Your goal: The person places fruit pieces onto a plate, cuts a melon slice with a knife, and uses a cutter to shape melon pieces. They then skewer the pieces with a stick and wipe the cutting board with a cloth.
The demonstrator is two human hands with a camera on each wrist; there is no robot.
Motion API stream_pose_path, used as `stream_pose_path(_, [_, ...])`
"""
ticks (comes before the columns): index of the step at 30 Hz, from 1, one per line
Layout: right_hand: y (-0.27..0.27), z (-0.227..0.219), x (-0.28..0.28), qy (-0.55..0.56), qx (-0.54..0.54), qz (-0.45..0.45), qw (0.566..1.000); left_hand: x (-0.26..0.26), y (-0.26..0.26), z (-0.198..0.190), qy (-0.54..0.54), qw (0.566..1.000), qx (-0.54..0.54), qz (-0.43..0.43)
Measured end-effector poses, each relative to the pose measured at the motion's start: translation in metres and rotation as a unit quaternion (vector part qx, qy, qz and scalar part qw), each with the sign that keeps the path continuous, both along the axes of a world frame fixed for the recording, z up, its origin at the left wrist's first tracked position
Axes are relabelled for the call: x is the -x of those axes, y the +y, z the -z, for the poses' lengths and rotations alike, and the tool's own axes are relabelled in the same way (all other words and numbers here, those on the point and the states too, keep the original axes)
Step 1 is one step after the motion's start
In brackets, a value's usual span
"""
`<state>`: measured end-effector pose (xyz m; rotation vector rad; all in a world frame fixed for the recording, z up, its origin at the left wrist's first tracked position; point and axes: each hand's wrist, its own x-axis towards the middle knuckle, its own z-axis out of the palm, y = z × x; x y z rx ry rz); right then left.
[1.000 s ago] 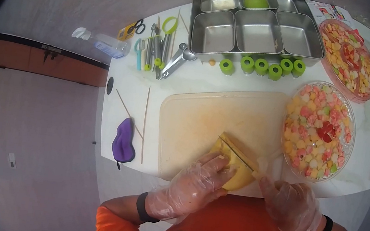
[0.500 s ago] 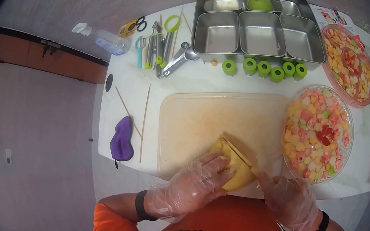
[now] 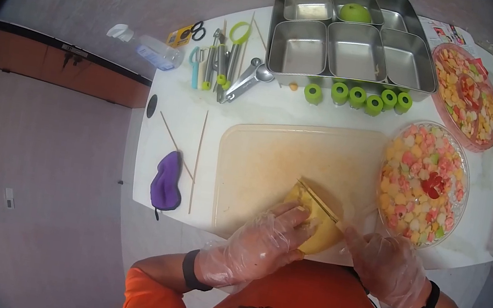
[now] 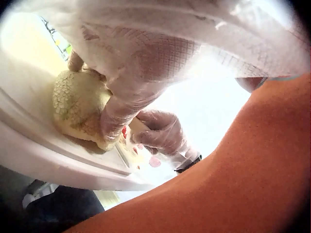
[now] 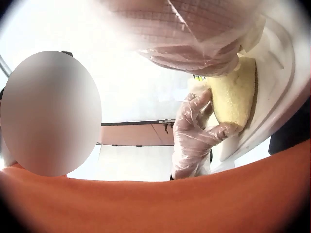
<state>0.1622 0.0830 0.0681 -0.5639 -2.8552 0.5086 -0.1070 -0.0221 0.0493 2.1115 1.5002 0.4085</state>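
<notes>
A piece of netted-rind melon lies at the near edge of the cutting board. My gloved left hand grips it, with fingers over the top and thumb on the near side; the rind of the melon shows in the left wrist view. A knife runs slantwise along the melon's far right part, its blade showing as a thin dark line. My gloved right hand holds the knife's pale handle just right of the melon. In the right wrist view the right hand covers the knife.
A plate of fruit pieces stands right of the board, with another fruit platter behind it. Beyond the board are green cutters and a steel tray of containers. Utensils, skewers and a purple pouch lie left.
The head view has shifted slightly, so the table's far items appear lower. Both hands, the knife and the melon keep nearly the same places, with the blade still along the melon.
</notes>
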Motion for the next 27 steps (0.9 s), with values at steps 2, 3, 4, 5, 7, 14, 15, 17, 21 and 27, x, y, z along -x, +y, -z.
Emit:
stream_pose_path(2, [0.0,-0.001,-0.001,0.005,-0.007,-0.003,1.0,0.0,0.0,0.0,-0.005,1.0,-0.003,0.002])
stream_pose_path(3, [0.0,-0.001,-0.001,0.004,-0.008,-0.002,1.0,0.0,0.0,-0.001,-0.005,1.0,-0.007,0.0])
stream_pose_path(4, [-0.001,0.0,-0.001,0.012,-0.021,-0.004,1.0,-0.001,0.001,-0.002,-0.005,1.0,-0.011,-0.002])
stream_pose_path(5, [-0.001,0.0,-0.001,0.02,-0.035,-0.007,0.999,-0.001,0.0,-0.002,-0.005,1.0,-0.012,-0.002])
stream_pose_path(7, [0.0,-0.003,0.0,0.007,-0.02,-0.007,1.0,-0.001,-0.001,-0.001,-0.01,1.0,-0.02,-0.003])
stream_pose_path(14, [0.002,-0.008,0.001,-0.002,-0.001,-0.013,1.0,-0.002,0.001,-0.001,0.0,1.0,-0.015,-0.003])
stream_pose_path(15, [0.002,-0.008,0.001,-0.002,-0.001,-0.012,1.0,-0.003,0.001,-0.002,-0.005,1.0,-0.015,-0.004])
stream_pose_path(17, [0.003,-0.009,0.003,-0.011,-0.015,-0.009,1.0,-0.003,0.004,-0.004,-0.012,1.0,-0.015,-0.004])
stream_pose_path(21, [0.007,-0.012,0.0,-0.027,-0.023,-0.006,0.999,-0.006,0.009,-0.007,-0.021,1.0,-0.019,-0.002])
stream_pose_path(27, [0.004,-0.016,0.001,-0.083,-0.035,-0.014,0.996,-0.01,0.012,-0.015,-0.026,0.998,-0.046,-0.016])
